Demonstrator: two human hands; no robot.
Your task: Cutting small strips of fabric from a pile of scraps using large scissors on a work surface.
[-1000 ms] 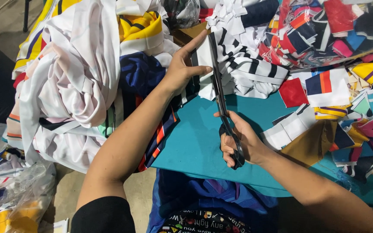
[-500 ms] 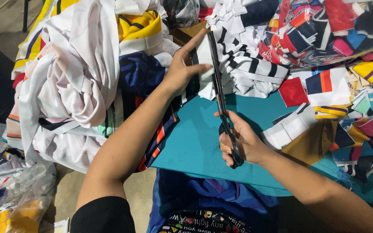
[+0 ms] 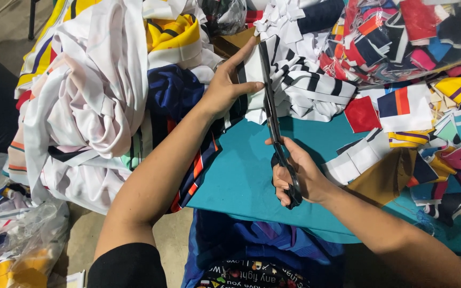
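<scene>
Left hand (image 3: 225, 88) pinches striped fabric (image 3: 300, 85); right hand (image 3: 297, 173) grips scissors (image 3: 271, 114) at its edge.

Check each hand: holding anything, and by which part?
Right hand holds scissors by the handle loops; left hand pinches the black-and-white striped fabric at its edge.

You're in a garment or textile workshop. Heaped printed fabric (image 3: 97, 101) crowds the teal worktop (image 3: 241, 176), cut cloth scraps (image 3: 428, 122) cover its right edge, and long scissors (image 3: 276, 128) are cutting.
</scene>
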